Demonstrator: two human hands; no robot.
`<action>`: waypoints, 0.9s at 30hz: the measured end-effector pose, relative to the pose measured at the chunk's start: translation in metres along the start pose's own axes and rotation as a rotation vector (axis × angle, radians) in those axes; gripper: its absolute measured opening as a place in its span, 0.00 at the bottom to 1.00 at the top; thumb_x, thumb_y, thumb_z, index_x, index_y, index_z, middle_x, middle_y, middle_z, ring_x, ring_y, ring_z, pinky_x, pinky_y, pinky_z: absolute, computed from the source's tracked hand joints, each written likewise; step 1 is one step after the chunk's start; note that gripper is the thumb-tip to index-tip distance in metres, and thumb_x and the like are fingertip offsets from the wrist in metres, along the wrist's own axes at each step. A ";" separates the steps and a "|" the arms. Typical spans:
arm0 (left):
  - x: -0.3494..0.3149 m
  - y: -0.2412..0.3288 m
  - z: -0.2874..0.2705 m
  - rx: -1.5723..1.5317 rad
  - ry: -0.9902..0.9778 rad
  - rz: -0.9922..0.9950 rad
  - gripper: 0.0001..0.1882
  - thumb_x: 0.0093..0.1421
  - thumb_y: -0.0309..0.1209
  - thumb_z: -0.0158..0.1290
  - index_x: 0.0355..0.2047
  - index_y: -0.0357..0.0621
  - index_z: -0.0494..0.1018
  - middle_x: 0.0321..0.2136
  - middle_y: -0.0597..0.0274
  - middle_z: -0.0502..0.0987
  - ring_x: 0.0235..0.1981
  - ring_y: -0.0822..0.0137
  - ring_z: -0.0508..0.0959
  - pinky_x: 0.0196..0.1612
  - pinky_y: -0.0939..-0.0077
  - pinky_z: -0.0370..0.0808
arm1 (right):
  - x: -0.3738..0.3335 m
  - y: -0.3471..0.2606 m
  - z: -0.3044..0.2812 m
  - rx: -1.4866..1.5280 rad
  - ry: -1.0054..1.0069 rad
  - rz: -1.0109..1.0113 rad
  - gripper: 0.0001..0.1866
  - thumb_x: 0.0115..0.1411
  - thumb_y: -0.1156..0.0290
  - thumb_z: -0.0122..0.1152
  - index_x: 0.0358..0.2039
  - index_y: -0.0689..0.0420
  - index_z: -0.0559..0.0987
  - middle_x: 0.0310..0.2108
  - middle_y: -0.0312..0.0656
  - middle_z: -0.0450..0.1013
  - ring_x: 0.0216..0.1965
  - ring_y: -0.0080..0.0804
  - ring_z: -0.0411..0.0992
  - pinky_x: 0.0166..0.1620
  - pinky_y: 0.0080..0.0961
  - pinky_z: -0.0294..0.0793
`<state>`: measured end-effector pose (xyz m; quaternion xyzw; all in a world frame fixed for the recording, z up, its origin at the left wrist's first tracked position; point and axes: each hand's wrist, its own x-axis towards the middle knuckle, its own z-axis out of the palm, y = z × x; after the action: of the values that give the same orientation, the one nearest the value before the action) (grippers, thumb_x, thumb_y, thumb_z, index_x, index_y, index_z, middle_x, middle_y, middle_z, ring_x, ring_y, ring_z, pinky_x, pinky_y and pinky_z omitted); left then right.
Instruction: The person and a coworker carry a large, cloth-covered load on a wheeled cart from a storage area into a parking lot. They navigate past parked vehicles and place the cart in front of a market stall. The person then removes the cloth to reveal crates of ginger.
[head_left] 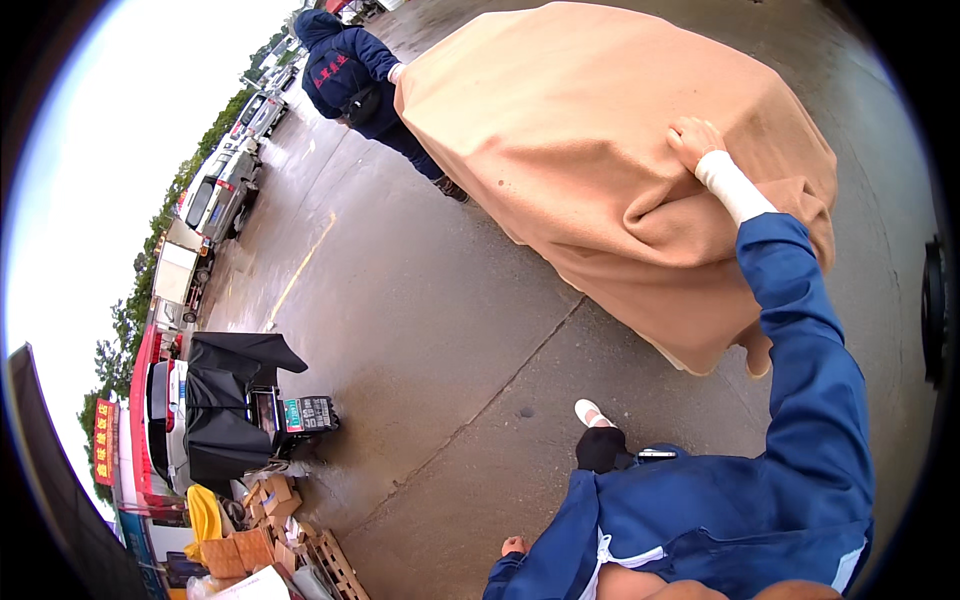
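A large tan cloth cover (560, 90) drapes over a bulky, angular load whose shape below is hidden. My right hand (697, 143) is on top of the cover towards its near right side, its fingers curled into the cloth. Deep folds run through the fabric just below that hand. My left hand (514, 546) hangs low beside my body, apart from the cover. Only a small part of it shows past the blue sleeve, and its fingers are too small to make out.
Another person (345, 80) in a dark hooded jacket holds the cover's far left end. Wet concrete (420, 330) lies underfoot. At left stand a scooter (300, 412) with a black cover, cardboard boxes (270, 495), a wooden pallet (335, 565) and parked vehicles (215, 195).
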<state>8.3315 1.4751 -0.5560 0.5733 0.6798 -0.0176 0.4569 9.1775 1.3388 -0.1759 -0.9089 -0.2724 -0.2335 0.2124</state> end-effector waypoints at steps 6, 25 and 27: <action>0.159 0.214 -0.032 -0.101 0.090 -0.058 0.10 0.55 0.31 0.48 0.32 0.37 0.71 0.18 0.59 0.74 0.19 0.68 0.74 0.21 0.75 0.71 | 0.124 -0.066 0.107 -0.054 -0.139 0.056 0.14 0.51 0.62 0.44 0.26 0.57 0.75 0.32 0.46 0.72 0.39 0.44 0.67 0.43 0.37 0.64; 0.506 0.638 -0.086 0.078 0.062 0.010 0.12 0.53 0.35 0.50 0.34 0.42 0.73 0.31 0.53 0.77 0.35 0.62 0.77 0.40 0.70 0.71 | 0.564 -0.222 0.542 0.016 -0.192 -0.008 0.21 0.57 0.58 0.41 0.41 0.59 0.73 0.42 0.52 0.69 0.44 0.49 0.67 0.46 0.39 0.65; 0.538 0.656 -0.092 -0.014 0.056 -0.054 0.11 0.53 0.35 0.49 0.33 0.42 0.73 0.29 0.54 0.77 0.33 0.61 0.77 0.38 0.69 0.72 | 0.618 -0.238 0.578 0.003 -0.209 -0.011 0.21 0.57 0.57 0.40 0.41 0.59 0.73 0.43 0.52 0.69 0.44 0.48 0.67 0.47 0.38 0.65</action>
<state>8.8388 2.1600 -0.5196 0.5519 0.7076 -0.0092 0.4411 9.6733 2.0618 -0.2430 -0.9265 -0.2985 -0.1381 0.1830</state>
